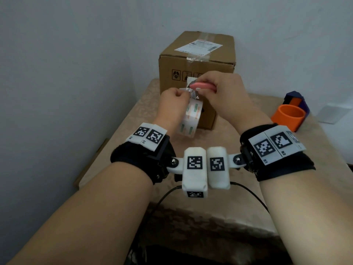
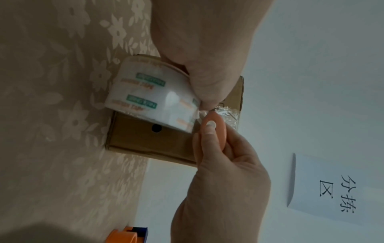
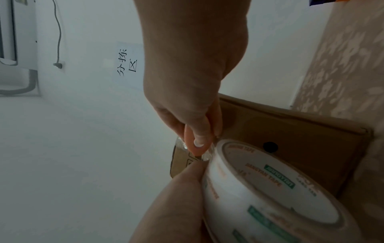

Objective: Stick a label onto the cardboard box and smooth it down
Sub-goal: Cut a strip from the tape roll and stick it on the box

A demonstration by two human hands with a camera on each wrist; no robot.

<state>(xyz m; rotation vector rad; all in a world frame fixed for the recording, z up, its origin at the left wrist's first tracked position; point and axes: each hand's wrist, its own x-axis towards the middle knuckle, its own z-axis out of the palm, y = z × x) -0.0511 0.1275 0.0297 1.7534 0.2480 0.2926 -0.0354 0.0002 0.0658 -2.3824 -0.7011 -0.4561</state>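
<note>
- My left hand (image 1: 174,100) has the roll of clear tape (image 1: 189,119) pinched right where the loose end comes off; the roll hangs below my fingers, in front of the box.
- My right hand (image 1: 219,87) is wrapped around a little pink cutter (image 1: 202,85), thumb on its white button, tip right up against the pulled-out crinkly strip of tape (image 2: 225,115).
- The cardboard box (image 1: 206,52) sits at the far end of the table (image 1: 238,197), close to the wall, and a white shipping label (image 1: 198,47) is stuck on its top face, over the tape seam.
- An orange and purple tape dispenser (image 1: 290,113) is off to the right, well apart from the box.
</note>
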